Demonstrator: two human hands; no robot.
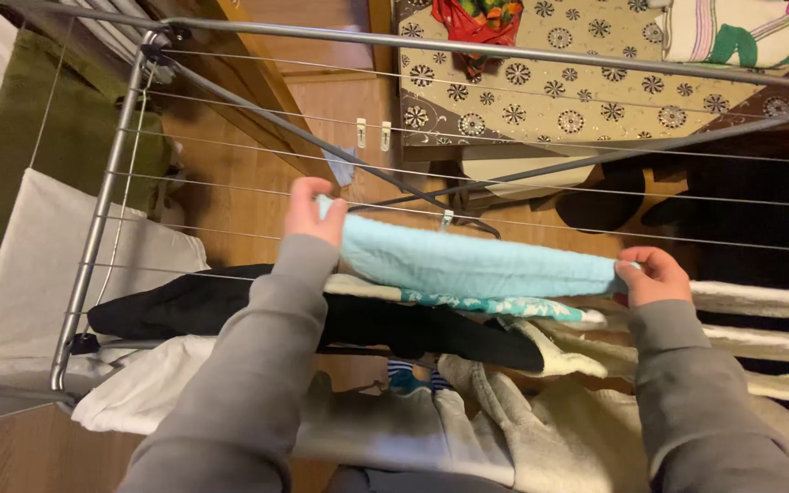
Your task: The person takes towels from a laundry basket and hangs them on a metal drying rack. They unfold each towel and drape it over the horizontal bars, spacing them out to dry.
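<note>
A light blue cloth (468, 265) lies stretched across the wires of a metal drying rack (102, 210). My left hand (312, 212) grips its left end, and my right hand (652, 276) pinches its right end. Both arms wear grey sleeves. Just below the cloth hang a black garment (203, 301), a patterned turquoise piece (495, 305), and grey and white clothes (504, 429) on the nearer wires.
White and green cloths (29, 265) hang over the rack's left wing. Two clothespins (373, 134) sit on a far wire. Beyond the rack are a wooden floor (230, 192), a patterned bedspread (577, 91) and dark shoes (604, 201).
</note>
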